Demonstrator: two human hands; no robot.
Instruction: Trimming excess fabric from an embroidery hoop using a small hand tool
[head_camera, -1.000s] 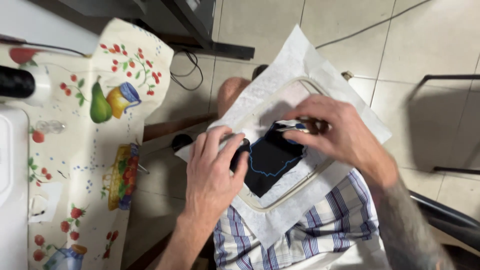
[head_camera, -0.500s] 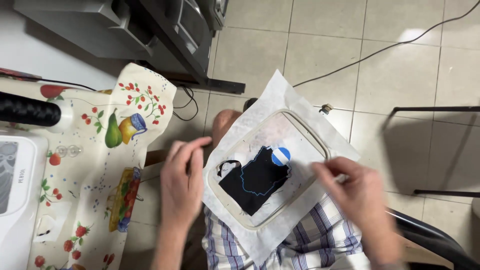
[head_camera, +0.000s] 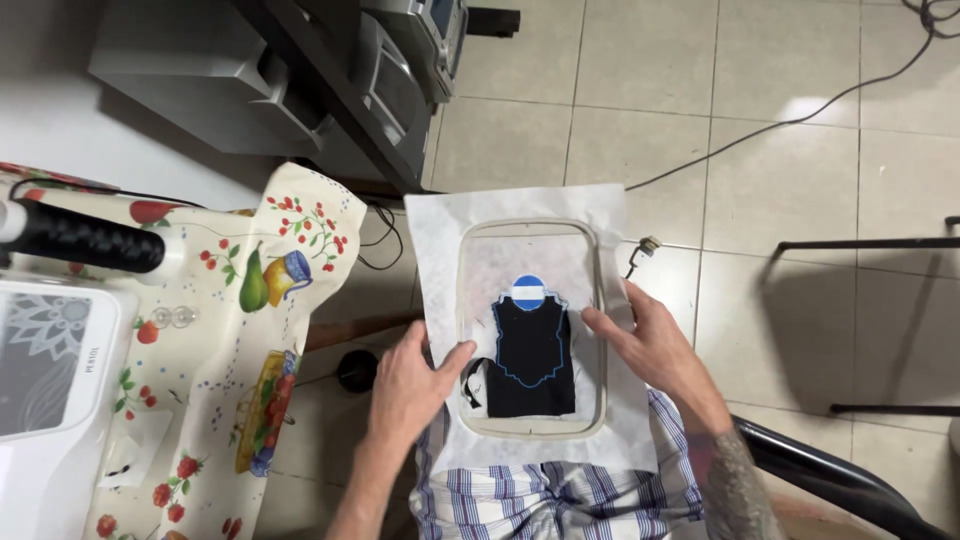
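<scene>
**Both hands hold embroidery hoop flat over lap**

Embroidery hoop (head_camera: 530, 330): rounded-rectangle frame, pale, sits over the person's lap, roughly centre of view. White stabilizer sheet (head_camera: 440, 225) is clamped in it and overhangs on all sides.

Inside the hoop: black fabric piece (head_camera: 532, 365) with a light blue stitched outline, lower middle of the frame. Round blue-and-white patch (head_camera: 528, 292) sits at its top edge, touching it. A small black strap loop (head_camera: 470, 383) sticks out at the fabric's lower left.

Left hand (head_camera: 412, 385): on the hoop's left side, fingers loosely spread, thumb tip over the rim and on the sheet just beside the strap loop. Can't tell whether the fingers underneath are gripping.

Right hand (head_camera: 655, 345): on the hoop's right rim, fingers together and extended, tips reaching over the rim toward the black fabric, not clearly touching it. Grip under the frame is hidden.

Around it: plaid shorts (head_camera: 560, 495) under the hoop. Table with fruit-print cloth (head_camera: 270, 290) to the left, white machine (head_camera: 45, 390) at the far left edge. Tiled floor (head_camera: 780, 80) behind, cable (head_camera: 800, 115) running across it. Dark chair arm (head_camera: 830, 475) lower right.
</scene>
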